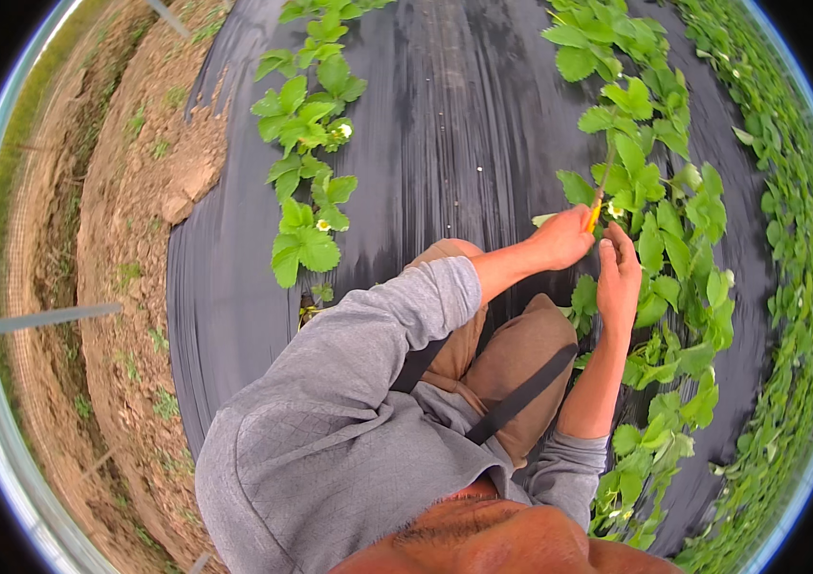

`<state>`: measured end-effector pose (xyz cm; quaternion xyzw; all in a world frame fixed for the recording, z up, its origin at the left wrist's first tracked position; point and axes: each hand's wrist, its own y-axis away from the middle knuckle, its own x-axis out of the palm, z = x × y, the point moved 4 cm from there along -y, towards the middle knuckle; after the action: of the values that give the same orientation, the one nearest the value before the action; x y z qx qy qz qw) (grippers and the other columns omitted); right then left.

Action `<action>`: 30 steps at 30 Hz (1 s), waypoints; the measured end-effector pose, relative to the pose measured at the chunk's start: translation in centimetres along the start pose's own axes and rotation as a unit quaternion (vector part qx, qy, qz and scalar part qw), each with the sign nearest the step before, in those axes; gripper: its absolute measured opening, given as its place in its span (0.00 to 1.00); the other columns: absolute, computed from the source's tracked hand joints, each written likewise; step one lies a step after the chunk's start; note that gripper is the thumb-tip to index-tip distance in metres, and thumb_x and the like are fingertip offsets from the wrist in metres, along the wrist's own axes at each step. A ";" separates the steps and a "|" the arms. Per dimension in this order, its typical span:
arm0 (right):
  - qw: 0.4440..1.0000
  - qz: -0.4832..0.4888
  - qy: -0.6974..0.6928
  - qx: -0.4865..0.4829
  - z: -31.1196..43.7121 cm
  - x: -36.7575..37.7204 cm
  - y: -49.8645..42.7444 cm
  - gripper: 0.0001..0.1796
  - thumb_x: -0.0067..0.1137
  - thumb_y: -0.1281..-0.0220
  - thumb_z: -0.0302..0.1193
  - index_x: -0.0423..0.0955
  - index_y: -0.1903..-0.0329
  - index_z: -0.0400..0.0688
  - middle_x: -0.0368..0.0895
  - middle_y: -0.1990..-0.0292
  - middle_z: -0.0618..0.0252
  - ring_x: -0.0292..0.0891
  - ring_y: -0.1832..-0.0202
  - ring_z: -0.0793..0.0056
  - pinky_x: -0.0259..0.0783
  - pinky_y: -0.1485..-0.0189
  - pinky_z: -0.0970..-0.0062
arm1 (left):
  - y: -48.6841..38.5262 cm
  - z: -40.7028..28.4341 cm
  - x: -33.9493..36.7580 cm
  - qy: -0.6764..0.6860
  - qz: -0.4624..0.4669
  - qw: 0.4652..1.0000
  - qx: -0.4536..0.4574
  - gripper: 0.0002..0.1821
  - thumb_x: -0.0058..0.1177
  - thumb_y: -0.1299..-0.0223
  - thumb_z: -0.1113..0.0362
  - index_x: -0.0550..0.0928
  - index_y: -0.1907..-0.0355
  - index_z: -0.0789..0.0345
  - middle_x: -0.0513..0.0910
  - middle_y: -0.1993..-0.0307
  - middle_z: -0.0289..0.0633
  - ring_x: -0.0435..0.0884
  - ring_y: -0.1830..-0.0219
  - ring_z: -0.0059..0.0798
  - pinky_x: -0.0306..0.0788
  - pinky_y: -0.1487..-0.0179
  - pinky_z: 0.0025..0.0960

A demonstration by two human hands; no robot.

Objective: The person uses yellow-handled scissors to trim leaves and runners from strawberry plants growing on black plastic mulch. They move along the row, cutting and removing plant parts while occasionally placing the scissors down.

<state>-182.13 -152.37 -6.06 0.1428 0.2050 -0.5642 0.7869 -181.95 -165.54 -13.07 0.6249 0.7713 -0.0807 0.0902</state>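
Observation:
My left hand [563,235] is closed around the yellow handle of a slim tool [595,212]. A thin brownish shaft or blade runs from that handle up among the strawberry leaves; its tip is hard to make out. Just right of it, my right hand [619,276] is raised beside the strawberry plants [654,240], fingers bent toward the tool. Whether anything is pinched between those fingers is hidden. A white strawberry flower [615,209] shows close above the fingertips. A pale leaf [543,219] lies by the left hand's wrist side.
Black plastic mulch film [442,129] covers the bed under my bent knees [521,351]. A second strawberry row [306,244] with white flowers grows to the left. Bare soil [134,237] borders the film there, with metal poles [41,321]. Denser plants [797,237] line the far right.

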 end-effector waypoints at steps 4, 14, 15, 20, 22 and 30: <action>0.982 -0.006 -0.182 0.055 -1.3 2.9 -0.8 0.25 0.49 0.27 0.32 0.66 0.34 0.31 0.77 0.42 0.50 0.73 0.40 0.67 0.66 0.36 0.71 | 0.8 -1.1 -1.1 -0.026 0.005 0.999 -0.043 0.15 0.51 0.39 0.60 0.70 0.59 0.70 0.80 0.64 0.60 0.80 0.57 0.60 0.71 0.54 0.52; 0.878 -0.023 -0.465 0.111 -0.4 3.6 -2.2 0.26 0.54 0.29 0.28 0.63 0.34 0.30 0.77 0.44 0.56 0.75 0.43 0.73 0.71 0.39 0.72 | 1.7 -4.3 -2.9 -0.056 -0.087 0.993 0.055 0.25 0.55 0.42 0.55 0.73 0.47 0.71 0.82 0.60 0.58 0.81 0.57 0.58 0.73 0.54 0.51; 0.885 -0.029 -0.449 0.116 -0.6 3.5 -2.1 0.26 0.54 0.29 0.28 0.63 0.33 0.30 0.77 0.43 0.56 0.75 0.43 0.72 0.71 0.39 0.72 | 1.7 -4.3 -3.1 -0.052 -0.093 0.993 0.047 0.25 0.56 0.42 0.55 0.74 0.48 0.71 0.82 0.60 0.57 0.81 0.57 0.58 0.74 0.54 0.51; 0.895 0.009 -0.440 0.077 -1.3 4.4 -1.6 0.29 0.54 0.29 0.28 0.60 0.31 0.31 0.75 0.40 0.56 0.75 0.41 0.71 0.70 0.37 0.71 | 2.2 -3.8 -3.3 -0.036 -0.087 0.994 0.049 0.23 0.57 0.43 0.55 0.74 0.52 0.69 0.78 0.55 0.57 0.80 0.56 0.58 0.74 0.53 0.51; 0.890 0.036 -0.450 0.064 -1.7 4.4 -1.7 0.31 0.55 0.30 0.27 0.57 0.29 0.31 0.74 0.40 0.56 0.74 0.41 0.71 0.69 0.36 0.71 | 2.3 -3.5 -3.2 -0.042 -0.091 0.993 0.058 0.23 0.57 0.44 0.56 0.73 0.51 0.69 0.78 0.55 0.57 0.80 0.57 0.58 0.74 0.53 0.51; 0.874 0.099 -0.464 0.100 -3.2 4.6 -1.9 0.29 0.52 0.32 0.23 0.59 0.29 0.35 0.76 0.42 0.59 0.77 0.44 0.74 0.73 0.41 0.74 | 3.2 -3.4 -3.0 -0.095 -0.096 0.988 0.077 0.26 0.58 0.49 0.61 0.72 0.47 0.68 0.76 0.54 0.55 0.78 0.58 0.58 0.72 0.52 0.53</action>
<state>-183.15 -155.35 -11.06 -0.0377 -0.2569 -0.5022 0.8249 -178.32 -166.88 -9.10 0.5429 0.8069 -0.2068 0.1065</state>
